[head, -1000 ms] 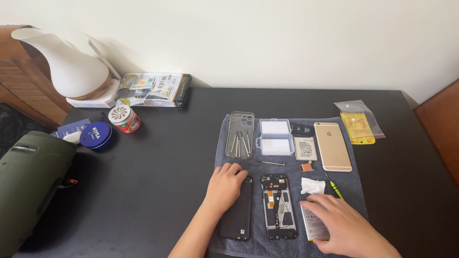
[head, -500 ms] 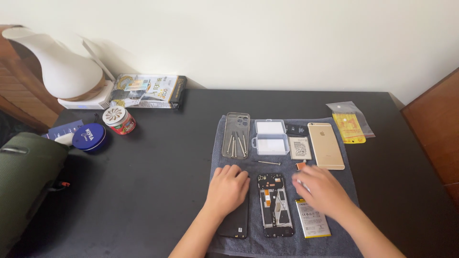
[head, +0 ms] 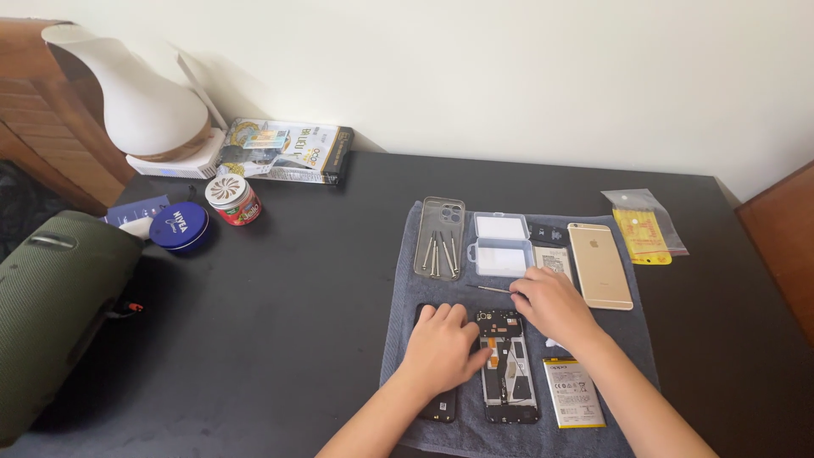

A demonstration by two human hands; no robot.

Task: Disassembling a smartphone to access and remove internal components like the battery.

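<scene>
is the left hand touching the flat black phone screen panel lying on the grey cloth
Touching. The head view shows the left hand lying palm down on the black screen panel, covering its upper part.

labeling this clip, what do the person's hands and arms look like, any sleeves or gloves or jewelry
Both hands are bare: no gloves on the left hand or the right hand. No rings, watch or bracelet show. Both forearms are uncovered as far as the bottom edge of the picture, so no sleeves are in view. Nails look short and unpainted.

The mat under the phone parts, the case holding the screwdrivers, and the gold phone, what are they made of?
The grey mat looks like soft woven cloth, matte with hemmed edges. The phone case seems clear glossy plastic, the mat showing through. The gold phone back looks like brushed metal, probably aluminium.
</scene>
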